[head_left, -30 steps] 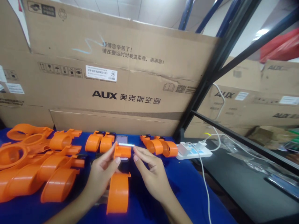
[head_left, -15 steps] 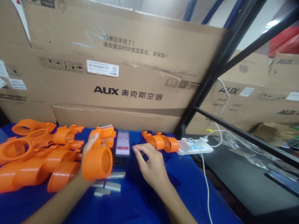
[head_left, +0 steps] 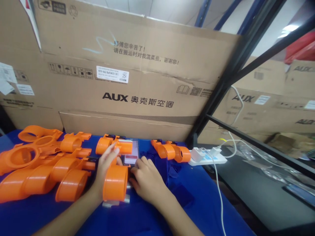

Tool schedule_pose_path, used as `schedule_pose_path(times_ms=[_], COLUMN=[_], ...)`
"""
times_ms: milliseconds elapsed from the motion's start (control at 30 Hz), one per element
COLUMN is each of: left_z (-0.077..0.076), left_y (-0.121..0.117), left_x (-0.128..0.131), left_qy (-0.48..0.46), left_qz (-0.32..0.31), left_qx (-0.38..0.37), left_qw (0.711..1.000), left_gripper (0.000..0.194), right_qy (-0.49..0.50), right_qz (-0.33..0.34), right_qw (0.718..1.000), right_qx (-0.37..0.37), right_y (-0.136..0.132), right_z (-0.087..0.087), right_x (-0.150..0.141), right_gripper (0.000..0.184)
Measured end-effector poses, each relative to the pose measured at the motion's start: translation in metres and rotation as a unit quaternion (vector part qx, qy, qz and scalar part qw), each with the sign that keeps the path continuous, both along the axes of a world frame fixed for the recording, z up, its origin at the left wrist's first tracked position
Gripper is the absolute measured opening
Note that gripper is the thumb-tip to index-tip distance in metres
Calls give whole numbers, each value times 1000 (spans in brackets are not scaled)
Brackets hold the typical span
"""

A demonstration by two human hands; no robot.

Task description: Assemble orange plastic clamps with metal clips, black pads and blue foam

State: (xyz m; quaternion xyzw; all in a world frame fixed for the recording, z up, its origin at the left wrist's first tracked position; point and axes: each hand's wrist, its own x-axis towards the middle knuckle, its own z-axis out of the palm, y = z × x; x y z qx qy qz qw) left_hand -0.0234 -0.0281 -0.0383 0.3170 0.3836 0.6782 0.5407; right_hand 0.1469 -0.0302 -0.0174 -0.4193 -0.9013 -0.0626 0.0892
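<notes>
My left hand (head_left: 103,170) is closed round an orange plastic ring part (head_left: 115,183), its wide ring hanging toward me and its narrower end pointing away. My right hand (head_left: 149,178) is beside the ring's right edge with its fingers curled in; what they pinch, if anything, is hidden. Between and beyond the hands lies a phone (head_left: 131,159), partly covered by the part and the fingers. Several flat grey-white pieces (head_left: 110,204) lie on the blue cloth beneath the ring, mostly hidden. Behind my left hand is another orange ring part (head_left: 102,146) with a black clip.
Many orange ring parts (head_left: 40,180) are heaped on the left. Two more with black clips (head_left: 167,151) lie at the back right, beside a white power strip (head_left: 209,159) with a trailing cable (head_left: 218,196). A large cardboard box (head_left: 147,78) and black rack post (head_left: 219,88) bound the blue cloth.
My left hand has moved right with the orange ring part, turning it. My right hand has come left and down to the part, and its fingers have curled in.
</notes>
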Motion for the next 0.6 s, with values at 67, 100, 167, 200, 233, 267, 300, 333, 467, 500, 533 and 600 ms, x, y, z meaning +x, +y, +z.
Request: schedule_pose_path(times_ms=[67, 100, 167, 200, 233, 267, 300, 333, 467, 500, 533, 600], left_z=[-3, -3, -4, -5, -5, -5, -5, -6, -12, -14, -15, -17], left_y=[-1, -1, -2, -2, -1, -1, 0, 0, -1, -1, -2, -4], left_x=[1, 1, 1, 2, 3, 4, 6, 8, 16, 18, 19, 20], left_qy=[15, 24, 41, 47, 53, 59, 65, 73, 135, 151, 163, 177], left_qz=[0, 1, 7, 12, 17, 19, 18, 13, -44, -57, -69, -82], left_qx=[0, -2, -3, 0, 6, 13, 21, 29, 51, 54, 56, 60], left_qw=[1000, 1000, 999, 999, 998, 998, 998, 997, 989, 985, 983, 979], left_gripper=[44, 50, 62, 66, 69, 69, 68, 66, 62, 62, 63, 62], right_qy=[5, 15, 57, 95, 143, 196, 249, 295, 355, 350, 344, 340], right_qz=[-2, -2, -15, -32, -53, -70, -79, -78, -18, -5, 3, 13], right_qw=[1000, 1000, 998, 995, 988, 977, 962, 948, 926, 928, 931, 932], right_qx=[3, 3, 9, 20, 36, 54, 74, 93, 127, 126, 125, 124], right_y=[1, 2, 5, 6, 8, 9, 10, 11, 10, 10, 9, 9], right_z=[1, 1, 4, 6, 8, 10, 13, 14, 15, 13, 12, 8], right_x=[2, 5, 12, 17, 21, 26, 30, 33, 36, 35, 34, 32], right_gripper=[12, 11, 9, 8, 9, 11, 13, 15, 20, 21, 22, 22])
